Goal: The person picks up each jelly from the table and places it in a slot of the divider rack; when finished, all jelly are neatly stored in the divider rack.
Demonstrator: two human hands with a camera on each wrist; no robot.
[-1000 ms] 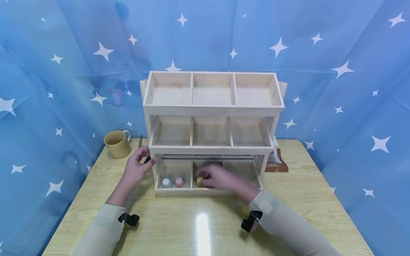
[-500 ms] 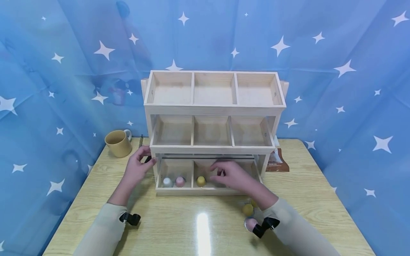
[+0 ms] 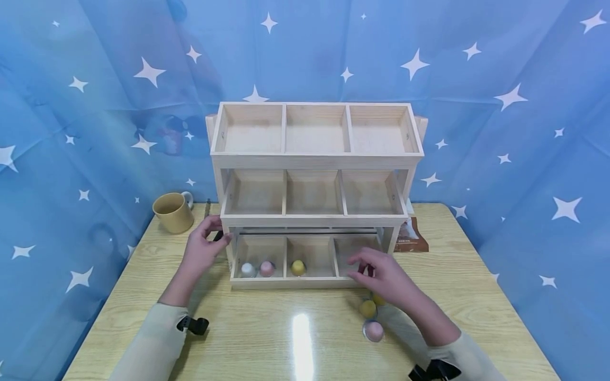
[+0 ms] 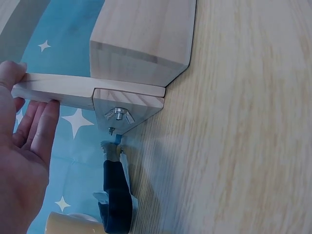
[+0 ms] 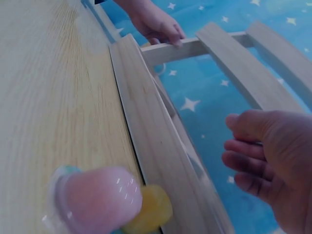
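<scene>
A three-tier wooden rack [image 3: 314,221] stands on the table, each tier split into three compartments. My left hand [image 3: 204,244] grips the rack's left upright [image 4: 58,87] between thumb and fingers. Over the front of the bottom right compartment is my right hand [image 3: 381,272], its fingers loosely bent with nothing between them. A white jelly cup [image 3: 248,270] and a pink jelly cup [image 3: 267,269] sit in the bottom left compartment. One yellow jelly cup [image 3: 298,268] is in the bottom middle one. Below the right hand, another yellow jelly cup [image 3: 368,309] and a pink jelly cup [image 3: 373,331] lie on the table.
A second loose yellow cup [image 3: 378,299] is partly hidden by the right hand. Behind the rack's left side stand a tan mug [image 3: 173,213] and a dark-handled tool [image 4: 117,195]. A brown packet [image 3: 412,237] lies at the rack's right. A blue starry curtain [image 3: 514,159] surrounds the table.
My right hand has let go of the yellow jelly cup in the bottom middle compartment and moved right, uncovering the loose cups on the table. The left hand stays on the upright.
</scene>
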